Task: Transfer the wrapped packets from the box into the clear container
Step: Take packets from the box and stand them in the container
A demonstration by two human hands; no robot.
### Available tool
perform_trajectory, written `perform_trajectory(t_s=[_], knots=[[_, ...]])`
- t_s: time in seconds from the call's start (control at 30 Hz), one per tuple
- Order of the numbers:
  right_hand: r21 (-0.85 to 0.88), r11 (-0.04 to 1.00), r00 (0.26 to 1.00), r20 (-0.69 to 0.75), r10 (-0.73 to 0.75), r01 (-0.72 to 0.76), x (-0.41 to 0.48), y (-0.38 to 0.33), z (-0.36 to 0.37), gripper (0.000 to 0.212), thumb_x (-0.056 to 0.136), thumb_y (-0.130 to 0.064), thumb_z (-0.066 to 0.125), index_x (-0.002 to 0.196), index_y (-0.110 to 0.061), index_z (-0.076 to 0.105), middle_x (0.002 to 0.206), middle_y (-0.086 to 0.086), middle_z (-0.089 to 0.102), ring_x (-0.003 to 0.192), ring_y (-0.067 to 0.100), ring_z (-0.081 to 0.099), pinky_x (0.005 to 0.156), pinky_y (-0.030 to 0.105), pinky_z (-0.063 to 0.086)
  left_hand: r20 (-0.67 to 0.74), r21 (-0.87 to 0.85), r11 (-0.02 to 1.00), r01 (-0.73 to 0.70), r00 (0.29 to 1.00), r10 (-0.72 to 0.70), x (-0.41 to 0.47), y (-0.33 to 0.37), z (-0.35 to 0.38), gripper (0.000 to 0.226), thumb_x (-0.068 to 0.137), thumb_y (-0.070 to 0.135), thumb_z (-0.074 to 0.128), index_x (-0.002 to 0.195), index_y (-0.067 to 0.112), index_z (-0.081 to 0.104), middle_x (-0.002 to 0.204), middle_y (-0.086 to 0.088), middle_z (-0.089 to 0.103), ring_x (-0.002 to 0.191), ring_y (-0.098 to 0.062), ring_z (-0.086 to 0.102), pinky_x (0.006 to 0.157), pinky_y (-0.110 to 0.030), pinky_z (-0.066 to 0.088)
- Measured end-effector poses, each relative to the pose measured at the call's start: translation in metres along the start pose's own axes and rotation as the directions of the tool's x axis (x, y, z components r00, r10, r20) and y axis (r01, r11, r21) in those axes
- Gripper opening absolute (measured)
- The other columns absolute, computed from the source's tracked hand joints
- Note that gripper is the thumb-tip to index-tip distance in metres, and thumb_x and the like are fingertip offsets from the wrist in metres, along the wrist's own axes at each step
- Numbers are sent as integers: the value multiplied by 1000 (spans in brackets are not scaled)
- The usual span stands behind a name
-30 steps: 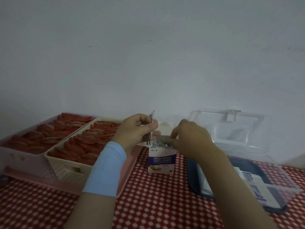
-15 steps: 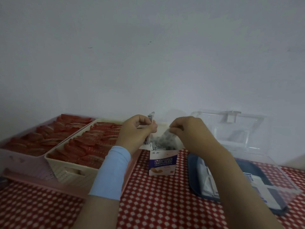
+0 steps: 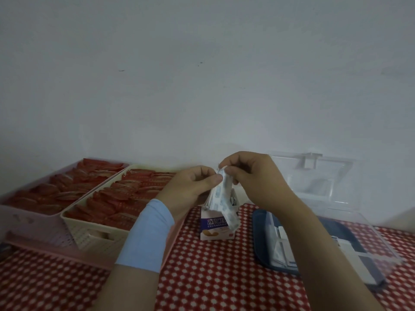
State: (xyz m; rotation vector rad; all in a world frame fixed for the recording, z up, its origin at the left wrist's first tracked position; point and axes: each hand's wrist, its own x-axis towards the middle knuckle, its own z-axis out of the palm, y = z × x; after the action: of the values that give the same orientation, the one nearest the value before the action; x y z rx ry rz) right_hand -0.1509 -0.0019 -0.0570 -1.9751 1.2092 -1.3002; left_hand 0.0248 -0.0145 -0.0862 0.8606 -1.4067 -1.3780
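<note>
Both hands pinch a bunch of white wrapped packets (image 3: 221,195) just above the small box (image 3: 216,227): the left hand (image 3: 190,189) from the left, the right hand (image 3: 253,176) at the top. The clear container (image 3: 377,239) sits open to the right.

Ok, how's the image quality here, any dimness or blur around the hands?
Head view throughout: dim, flat light with a grey cast; the packets pinched by the left hand and right hand look slightly soft; the clear container shows faint pale glare.
</note>
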Motion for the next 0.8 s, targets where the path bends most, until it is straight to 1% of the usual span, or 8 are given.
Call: perform_trajectory(t_s=[0.1,0.27,0.37,0.5,0.6,0.67,0.73,0.8], knots=[[79,997,1000,-20,10,-8,-2,1,8,18,95,-4,62,88,-16,74,70,-12,71,62,-3,65,59,12,50,52,-145,989,33,998,-26,2,-6,2,25,78,25,69,92,4,66,82,-9,70,71,-18,66,66,-28,56],[165,986,997,-80,22,-8,-1,5,15,19,92,-5,69,99,-21,74,78,-9,72,69,0,69,64,16,55,79,-264,961,77,995,-58,2,-13,1,27,82,20,65,101,1,67,87,-11,72,76,-19,71,65,-29,58],[161,987,996,-86,32,-18,0,6,16,24,89,-7,72,108,-22,72,93,-8,72,71,3,70,63,17,56,76,-311,945,102,994,-82,3,-13,-1,29,81,19,65,104,1,68,91,-12,74,79,-20,73,66,-31,59],[43,997,990,-119,72,-67,3,4,5,28,92,-21,70,118,-32,68,109,-18,69,77,5,69,63,14,51,11,-393,914,99,995,-103,7,-12,-3,31,78,22,66,103,5,72,95,-7,74,81,-14,72,67,-32,60],[-179,974,991,-33,133,-136,2,6,-10,14,95,-25,67,107,-30,70,99,-16,69,60,-1,64,54,9,45,-62,-388,919,72,993,-104,9,-11,-7,36,74,23,68,104,4,71,99,-11,74,85,-16,72,68,-33,61],[-221,962,985,24,170,-161,-2,7,-11,16,95,-27,65,111,-27,69,98,-14,69,55,3,66,53,11,46,-63,-375,925,60,994,-91,9,-10,-8,39,74,23,68,107,2,70,96,-13,74,83,-17,72,67,-32,61],[-108,980,984,34,173,-169,-4,3,-4,30,97,-31,63,127,-29,61,109,-14,68,55,7,67,52,14,47,-18,-359,931,68,997,-80,6,-9,-6,40,77,22,67,112,1,68,98,-13,74,86,-20,73,68,-33,60],[32,989,989,31,144,-145,-6,0,4,41,99,-29,61,139,-34,53,118,-13,66,53,0,63,53,15,48,36,-336,939,70,997,-62,0,-8,-3,34,81,19,65,110,2,69,99,-14,73,89,-24,73,71,-35,61]])
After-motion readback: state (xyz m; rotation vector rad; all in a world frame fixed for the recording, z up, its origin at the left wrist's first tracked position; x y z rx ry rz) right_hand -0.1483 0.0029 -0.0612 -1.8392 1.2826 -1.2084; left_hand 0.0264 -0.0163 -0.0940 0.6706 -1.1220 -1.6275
